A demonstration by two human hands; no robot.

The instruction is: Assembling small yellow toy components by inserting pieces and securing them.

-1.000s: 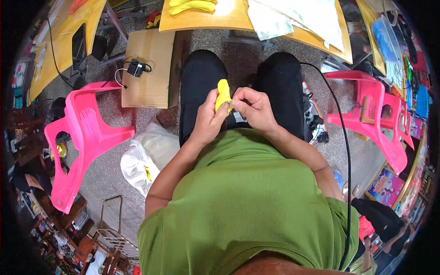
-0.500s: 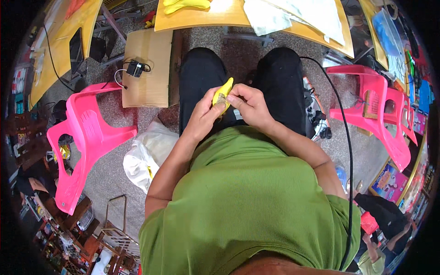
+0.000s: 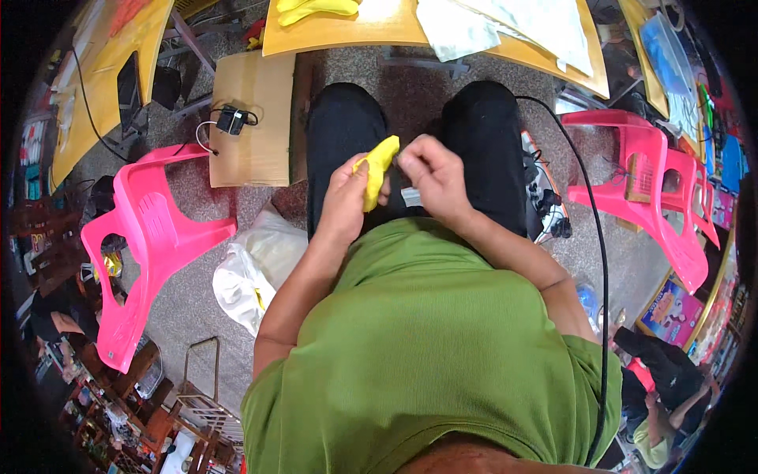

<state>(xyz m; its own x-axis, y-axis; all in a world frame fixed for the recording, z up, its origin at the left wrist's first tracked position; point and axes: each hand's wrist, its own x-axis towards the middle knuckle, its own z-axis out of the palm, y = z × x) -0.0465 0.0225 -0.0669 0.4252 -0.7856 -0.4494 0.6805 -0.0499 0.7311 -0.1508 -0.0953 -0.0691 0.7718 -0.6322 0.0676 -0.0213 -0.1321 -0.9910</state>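
Note:
My left hand (image 3: 346, 193) is wrapped round a yellow banana-shaped piece (image 3: 380, 170) that looks soft, held above my lap with its narrow end pointing up. Just to its right, apart from the piece, is my right hand (image 3: 434, 175), with thumb and fingers pinched together. Whatever the pinch holds, if anything, is too small to make out. More yellow banana-shaped pieces (image 3: 320, 8) lie on the wooden table (image 3: 379, 31) ahead of me.
White sheets (image 3: 454, 31) lie on the table's right part. Pink plastic chairs stand on the left (image 3: 150, 221) and right (image 3: 647, 170). A cardboard box (image 3: 253, 150) carries a black adapter (image 3: 230, 120). A white bag (image 3: 264, 249) sits by my left leg; a black cable (image 3: 598, 237) hangs on the right.
My right hand has come away from the yellow piece and moved slightly right. The left hand has turned the piece; the greyish opening seen earlier no longer shows.

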